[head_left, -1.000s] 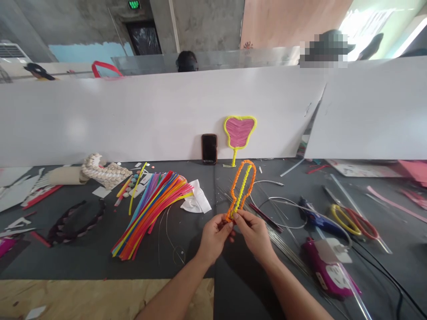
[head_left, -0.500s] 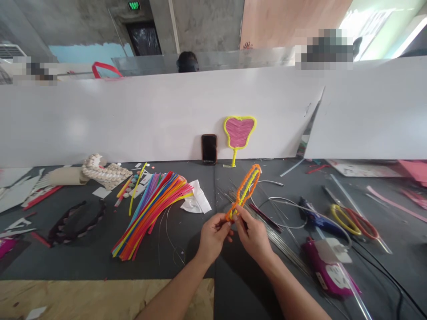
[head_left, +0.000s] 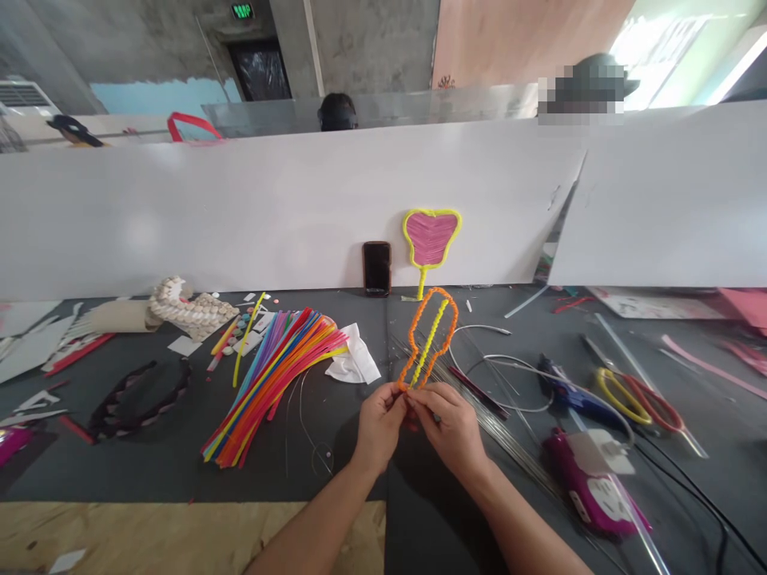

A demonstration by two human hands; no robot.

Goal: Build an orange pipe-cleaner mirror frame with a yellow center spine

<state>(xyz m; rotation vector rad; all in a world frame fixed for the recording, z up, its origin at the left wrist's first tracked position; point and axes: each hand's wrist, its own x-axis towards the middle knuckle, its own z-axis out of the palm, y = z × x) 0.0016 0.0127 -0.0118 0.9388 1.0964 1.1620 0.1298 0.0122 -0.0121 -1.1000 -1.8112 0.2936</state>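
Observation:
Between both hands an orange pipe-cleaner loop (head_left: 452, 318) stands upright, with a twisted yellow pipe cleaner (head_left: 432, 337) running up its middle. My left hand (head_left: 380, 423) pinches the loop's lower end between thumb and fingers. My right hand (head_left: 449, 419) is closed on the same lower end, close to the yellow strand's foot; the fingers hide the exact join there. Behind the loop, a pink paddle-like shape with a yellow fuzzy border (head_left: 432, 238) leans against the white partition. A dark phone (head_left: 377, 269) leans beside it.
Left lies a bundle of colourful pipe cleaners (head_left: 276, 383) by a white tissue (head_left: 353, 359) and a dark braided band (head_left: 141, 399). Thin wires (head_left: 509, 447), a blue glue gun (head_left: 575, 391), scissors (head_left: 638, 399) and a magenta power strip (head_left: 593, 487) lie right. A white partition (head_left: 269, 216) stands behind.
The orange loop tilted right and looked narrow half a second ago; now it faces me, wider at the bottom. My right hand has shifted slightly lower along it.

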